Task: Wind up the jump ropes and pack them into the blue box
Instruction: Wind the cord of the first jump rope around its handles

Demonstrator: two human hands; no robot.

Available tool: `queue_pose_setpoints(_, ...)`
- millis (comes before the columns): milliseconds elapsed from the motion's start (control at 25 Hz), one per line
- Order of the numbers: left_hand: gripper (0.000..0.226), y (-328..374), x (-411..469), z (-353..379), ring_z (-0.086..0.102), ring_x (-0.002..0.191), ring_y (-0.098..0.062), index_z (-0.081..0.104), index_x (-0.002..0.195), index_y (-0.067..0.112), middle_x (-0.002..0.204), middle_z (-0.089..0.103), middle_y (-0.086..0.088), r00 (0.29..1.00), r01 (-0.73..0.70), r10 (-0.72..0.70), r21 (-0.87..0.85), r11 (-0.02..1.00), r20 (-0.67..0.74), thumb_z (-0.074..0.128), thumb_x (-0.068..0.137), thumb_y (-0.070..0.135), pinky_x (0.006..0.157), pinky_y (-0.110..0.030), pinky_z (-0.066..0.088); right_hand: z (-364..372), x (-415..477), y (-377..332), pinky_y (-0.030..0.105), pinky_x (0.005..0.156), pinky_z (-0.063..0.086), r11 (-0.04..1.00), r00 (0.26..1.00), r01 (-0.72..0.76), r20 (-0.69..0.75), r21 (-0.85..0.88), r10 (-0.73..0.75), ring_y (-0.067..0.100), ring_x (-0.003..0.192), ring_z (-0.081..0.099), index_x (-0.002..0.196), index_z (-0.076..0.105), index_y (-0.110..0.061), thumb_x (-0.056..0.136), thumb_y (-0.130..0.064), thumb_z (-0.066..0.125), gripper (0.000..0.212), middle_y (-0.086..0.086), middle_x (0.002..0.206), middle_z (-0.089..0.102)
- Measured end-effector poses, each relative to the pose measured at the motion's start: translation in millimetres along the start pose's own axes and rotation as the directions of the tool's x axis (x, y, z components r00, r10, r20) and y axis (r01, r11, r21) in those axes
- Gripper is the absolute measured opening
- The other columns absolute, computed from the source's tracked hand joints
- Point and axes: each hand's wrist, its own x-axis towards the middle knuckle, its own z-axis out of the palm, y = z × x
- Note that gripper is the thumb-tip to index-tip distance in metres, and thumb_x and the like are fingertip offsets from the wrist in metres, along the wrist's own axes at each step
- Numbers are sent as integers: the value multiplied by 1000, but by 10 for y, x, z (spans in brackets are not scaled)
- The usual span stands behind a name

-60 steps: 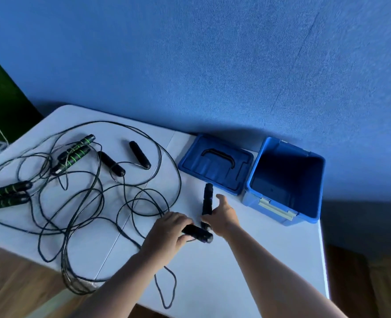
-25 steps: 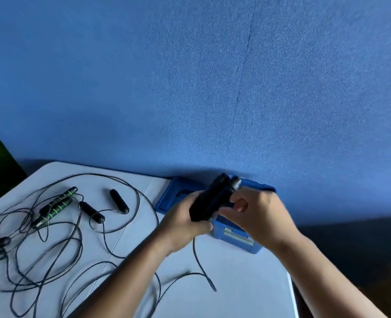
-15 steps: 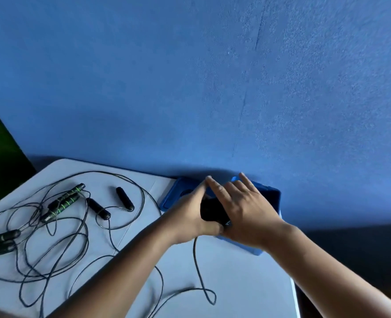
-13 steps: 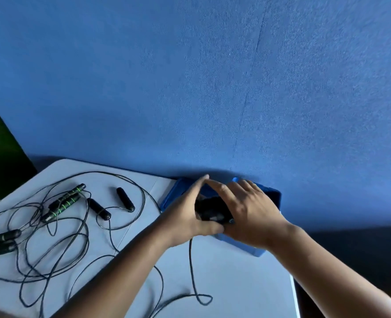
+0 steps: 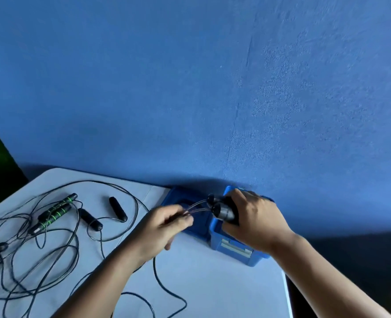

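We see the right hand (image 5: pixel 256 223) clenched round two black handles (image 5: pixel 222 211), held together just above the blue box (image 5: pixel 233 246) at 5 o'clock. At its 9 o'clock the left hand (image 5: pixel 160 230) pinches the rope cords (image 5: pixel 196 206) leaving those handles, over the lid (image 5: pixel 199 224). On the bench (image 5: pixel 213 283) at 8 o'clock the other ropes (image 5: pixel 59 249) lie tangled, with green-striped handles (image 5: pixel 54 212) among them.

A single wide-angle view comes from the person's head, facing forward and tilted only slightly down. The blue wall (image 5: pixel 190 88) fills the upper two thirds; the white table (image 5: pixel 213 283) lies skewed along the bottom. Both forearms enter from the lower edge, so the left hand (image 5: pixel 162 228) and right hand (image 5: pixel 256 221), holding a jump rope (image 5: pixel 222 212), sit close to the lens, low of centre, above the blue box (image 5: pixel 236 247).
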Motion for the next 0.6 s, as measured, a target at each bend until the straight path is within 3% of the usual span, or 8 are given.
queue_pose_setpoints(160,32,-184,-126,-121,34,48,-10,65,81,18,56,36,7,997,55,-56,-28,998,-44,66,83,50,50,-24,35,-125,-33,225,34,62,51,993,994,-112,5,46,112,24,81,65,102,54,-29,66,-52,43,44,-9,89,67)
queue_pose_setpoints(240,29,-185,-132,-121,32,51,-11,70,83,20,59,36,7,994,58,-64,-69,996,-87,66,86,48,51,-25,36,-112,-57,259,34,62,48,969,981,-196,30,152,194,23,76,62,104,55,-31,68,-48,50,40,-11,83,64)
queue_pose_setpoints(320,23,-123,-98,-47,31,52,-11,73,85,18,60,38,6,989,47,-69,-163,986,-132,64,96,35,49,-23,34,-29,-79,245,36,61,46,880,951,-307,90,363,295,18,67,54,95,54,-29,70,-43,58,30,-13,72,57)
queue_pose_setpoints(360,22,-80,-71,19,29,52,-11,74,86,16,60,39,6,985,46,-80,-218,975,-153,62,100,30,49,-23,31,10,-72,205,37,61,45,780,931,-357,130,515,341,15,63,49,90,54,-25,71,-40,61,25,-13,67,54)
queue_pose_setpoints(440,22,20,-9,214,28,50,-10,72,92,9,61,41,5,980,36,-98,-327,944,-173,62,100,26,48,-23,28,58,-33,62,34,59,41,429,888,-396,219,812,405,15,62,46,81,53,-12,73,-29,64,22,-5,65,53)
queue_pose_setpoints(520,23,103,62,451,31,49,-10,72,93,5,61,47,2,974,30,-119,-408,913,-195,60,100,24,46,-24,29,67,21,-106,33,55,42,44,848,-358,305,933,432,22,63,48,79,56,-6,72,-23,65,20,9,66,53)
queue_pose_setpoints(600,23,147,124,626,34,47,-11,73,86,9,62,51,-1,964,40,-157,-462,886,-216,61,100,23,44,-25,31,85,56,-244,37,57,46,-221,847,-268,339,938,410,26,62,51,82,59,-8,70,-28,70,25,14,68,52)
